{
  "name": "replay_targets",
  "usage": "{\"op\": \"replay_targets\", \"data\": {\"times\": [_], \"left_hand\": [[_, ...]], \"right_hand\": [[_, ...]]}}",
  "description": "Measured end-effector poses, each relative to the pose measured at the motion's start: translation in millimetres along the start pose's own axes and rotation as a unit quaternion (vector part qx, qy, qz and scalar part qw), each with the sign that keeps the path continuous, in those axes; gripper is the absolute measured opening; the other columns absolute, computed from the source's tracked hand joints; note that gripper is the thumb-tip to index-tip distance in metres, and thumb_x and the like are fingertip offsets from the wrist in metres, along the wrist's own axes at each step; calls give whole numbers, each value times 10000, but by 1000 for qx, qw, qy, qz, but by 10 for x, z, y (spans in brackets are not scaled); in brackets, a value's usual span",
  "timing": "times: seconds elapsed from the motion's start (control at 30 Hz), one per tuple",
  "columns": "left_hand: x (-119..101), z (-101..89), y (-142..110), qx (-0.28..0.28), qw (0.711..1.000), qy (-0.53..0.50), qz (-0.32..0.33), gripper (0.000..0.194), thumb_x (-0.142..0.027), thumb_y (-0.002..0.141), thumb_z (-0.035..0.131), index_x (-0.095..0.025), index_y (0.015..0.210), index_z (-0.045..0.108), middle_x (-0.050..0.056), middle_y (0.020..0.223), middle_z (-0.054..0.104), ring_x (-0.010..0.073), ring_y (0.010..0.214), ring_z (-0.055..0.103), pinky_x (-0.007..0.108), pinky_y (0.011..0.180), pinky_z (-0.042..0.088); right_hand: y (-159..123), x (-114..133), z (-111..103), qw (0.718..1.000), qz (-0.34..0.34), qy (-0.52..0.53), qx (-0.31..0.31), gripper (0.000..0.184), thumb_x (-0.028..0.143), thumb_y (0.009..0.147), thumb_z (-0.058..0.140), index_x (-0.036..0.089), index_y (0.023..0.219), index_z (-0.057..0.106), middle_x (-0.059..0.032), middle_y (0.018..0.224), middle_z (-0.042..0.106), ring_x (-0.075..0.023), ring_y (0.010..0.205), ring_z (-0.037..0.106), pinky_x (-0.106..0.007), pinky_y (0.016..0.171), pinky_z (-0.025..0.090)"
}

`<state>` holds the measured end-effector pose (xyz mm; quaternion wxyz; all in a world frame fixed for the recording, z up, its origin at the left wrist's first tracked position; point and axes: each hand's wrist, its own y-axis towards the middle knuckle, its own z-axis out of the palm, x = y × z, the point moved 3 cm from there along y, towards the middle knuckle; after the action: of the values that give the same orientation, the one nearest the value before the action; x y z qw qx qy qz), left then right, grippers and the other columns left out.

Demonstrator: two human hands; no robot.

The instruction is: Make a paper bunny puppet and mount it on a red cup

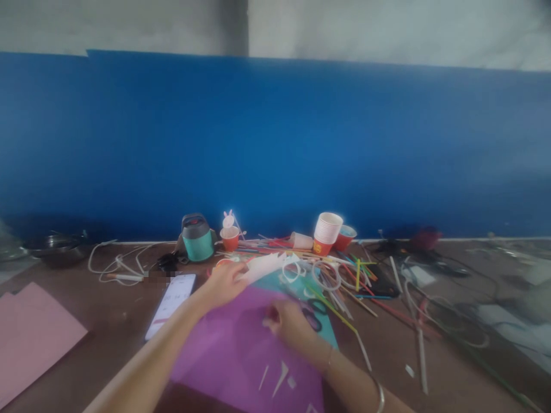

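Observation:
My left hand (224,283) grips the near left end of a strip of white paper (266,266) with a jagged, cut-looking upper edge. Closed in a pinch, my right hand (287,322) is low over a purple sheet (232,344); something small and pale shows at its fingertips, too blurred to name. Dark-handled scissors (313,319) lie just right of that hand, partly covered by it. A teal sheet (330,331) shows beneath the purple one. Small white paper scraps (281,376) are scattered on the purple sheet.
A phone (171,304) lies left of the purple sheet, and pink sheets (38,344) farther left. Behind stand a teal flask (198,241), a small cup (230,238) with a bunny figure and stacked paper cups (328,232). Straws (361,281) and cables clutter the right.

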<state>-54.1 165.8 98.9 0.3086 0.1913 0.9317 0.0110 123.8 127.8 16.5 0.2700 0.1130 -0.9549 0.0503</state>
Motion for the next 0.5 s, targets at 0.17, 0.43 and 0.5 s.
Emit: {"op": "replay_targets", "data": {"times": [0.17, 0.43, 0.5], "left_hand": [[37, 8, -9, -19, 1000, -5, 5, 176, -264, 795, 507, -174, 844, 650, 26, 780, 663, 187, 740, 601, 264, 645, 394], [1, 152, -259, 16, 1000, 7, 22, 145, -243, 794, 485, -200, 813, 622, 21, 777, 651, 181, 737, 592, 283, 685, 435], [-46, 237, -381, 30, 999, 18, 38, 135, -188, 782, 469, -202, 774, 603, 19, 808, 655, 181, 791, 598, 312, 791, 437]], "right_hand": [[29, -148, -202, 997, 19, 66, 29, 121, 89, 659, 626, 164, 736, 679, -33, 722, 697, -164, 676, 612, -243, 595, 392], [153, -534, -1011, 955, 42, 218, -195, 111, 278, 669, 563, 180, 683, 613, -33, 662, 665, -191, 640, 617, -295, 622, 456], [148, -542, -1089, 943, 32, 244, -225, 157, 321, 655, 571, 179, 706, 613, -36, 682, 670, -190, 643, 616, -295, 623, 464]]}}
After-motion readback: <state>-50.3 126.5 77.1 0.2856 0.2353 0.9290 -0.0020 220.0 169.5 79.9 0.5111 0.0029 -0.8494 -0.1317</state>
